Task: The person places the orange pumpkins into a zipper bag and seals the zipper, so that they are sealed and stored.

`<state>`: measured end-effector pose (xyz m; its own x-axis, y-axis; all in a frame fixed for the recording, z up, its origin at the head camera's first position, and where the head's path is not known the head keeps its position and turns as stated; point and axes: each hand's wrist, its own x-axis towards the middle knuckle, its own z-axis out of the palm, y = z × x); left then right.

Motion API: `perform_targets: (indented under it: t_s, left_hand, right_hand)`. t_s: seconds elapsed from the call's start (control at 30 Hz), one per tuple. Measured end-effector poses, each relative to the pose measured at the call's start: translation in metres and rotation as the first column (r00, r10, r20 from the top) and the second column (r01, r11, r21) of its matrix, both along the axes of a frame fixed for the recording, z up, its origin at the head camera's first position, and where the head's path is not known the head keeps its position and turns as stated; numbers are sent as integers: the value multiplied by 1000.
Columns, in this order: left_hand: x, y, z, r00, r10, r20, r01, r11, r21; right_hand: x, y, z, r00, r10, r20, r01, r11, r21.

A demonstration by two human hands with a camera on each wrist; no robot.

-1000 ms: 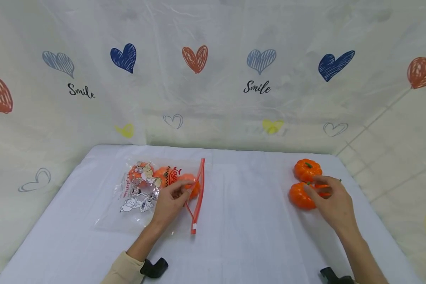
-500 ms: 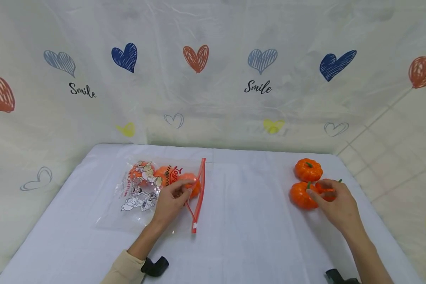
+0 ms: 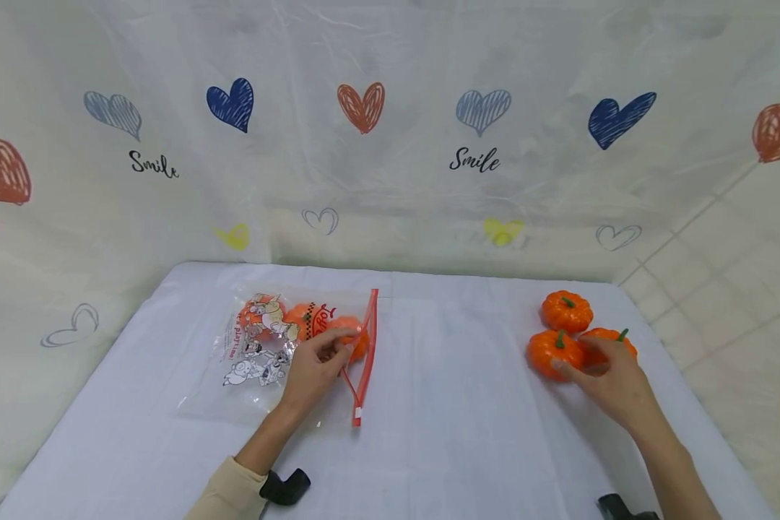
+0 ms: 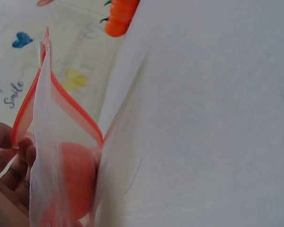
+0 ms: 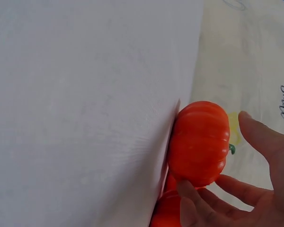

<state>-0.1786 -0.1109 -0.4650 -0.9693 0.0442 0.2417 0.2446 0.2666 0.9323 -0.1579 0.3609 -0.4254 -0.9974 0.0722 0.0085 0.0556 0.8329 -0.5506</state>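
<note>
My left hand (image 3: 315, 365) pinches the mouth edge of a clear zip bag (image 3: 253, 404) with a red zip strip (image 3: 369, 361). Several small orange pumpkins (image 3: 299, 318) lie inside the bag; in the left wrist view its mouth gapes. On the right, my right hand (image 3: 614, 383) spreads around the near-left pumpkin (image 3: 546, 354), fingertips at its right side. The right wrist view has the thumb (image 5: 262, 135) raised off that pumpkin (image 5: 199, 142). Beside it sits another pumpkin (image 3: 614, 335), partly hidden by my hand, and behind them a third pumpkin (image 3: 567, 310).
A white cloth covers the table (image 3: 455, 404), which ends at a pale backdrop (image 3: 403, 180) printed with hearts and "Smile". Black wrist-camera mounts show at the left wrist (image 3: 286, 487) and right wrist (image 3: 624, 508).
My right hand has lowered and its fingers have slid in between the two near pumpkins, tilting the left one slightly. My left hand keeps its hold on the bag.
</note>
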Motion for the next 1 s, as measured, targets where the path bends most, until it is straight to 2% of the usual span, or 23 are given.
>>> perform_targets:
  t_s: [0.27, 0.5, 1.0]
  left_hand:
    - [1, 1, 2, 1000, -6, 6, 6, 1000, -11]
    - [1, 1, 3, 1000, 7, 15, -6, 1000, -9]
    - [0, -1, 1, 1000, 1, 2, -1, 1000, -25]
  right_hand:
    - [-3, -6, -2, 994, 30, 103, -34, 999, 30]
    - [-11, -14, -2, 992, 65, 110, -68, 997, 21]
    - [-15, -19, -3, 988, 54, 148, -57, 998, 19]
